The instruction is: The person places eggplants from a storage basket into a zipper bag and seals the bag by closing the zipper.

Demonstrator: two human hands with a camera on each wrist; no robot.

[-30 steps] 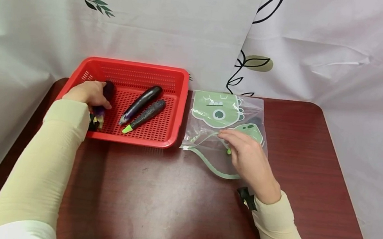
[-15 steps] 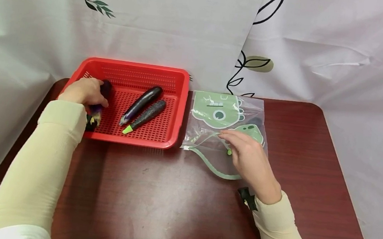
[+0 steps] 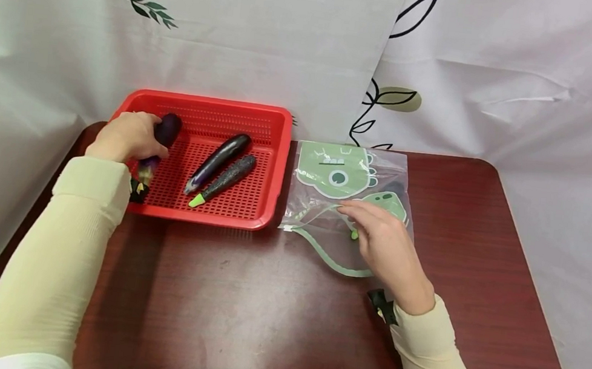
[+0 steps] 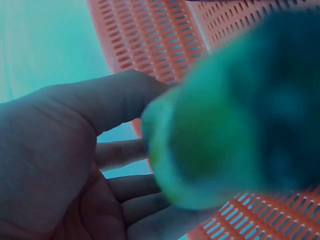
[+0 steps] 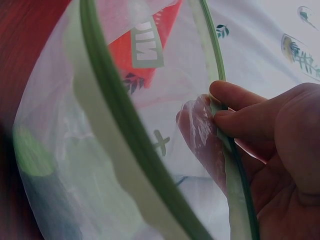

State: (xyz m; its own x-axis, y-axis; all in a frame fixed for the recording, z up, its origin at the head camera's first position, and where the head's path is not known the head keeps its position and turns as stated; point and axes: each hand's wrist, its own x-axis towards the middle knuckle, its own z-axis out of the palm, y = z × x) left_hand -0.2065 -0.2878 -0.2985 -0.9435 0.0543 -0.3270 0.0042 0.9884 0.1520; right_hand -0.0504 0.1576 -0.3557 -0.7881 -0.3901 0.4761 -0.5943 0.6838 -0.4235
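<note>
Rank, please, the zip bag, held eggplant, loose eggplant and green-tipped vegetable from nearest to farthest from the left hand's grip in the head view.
1. Held eggplant: in the left grip.
2. Loose eggplant: in the basket.
3. Green-tipped vegetable: just right of that.
4. Zip bag: right of the basket.

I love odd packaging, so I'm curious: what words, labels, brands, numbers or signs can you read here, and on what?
"+": a tilted plus-shaped mark on the clear plastic zip bag with green cartoon prints.
Too small to read: white lettering on the bag's left side, in the head view.
Not readable as letters: pale strokes on the bag, perhaps drawn teeth.
No text can be made out on the red perforated plastic basket.
</note>
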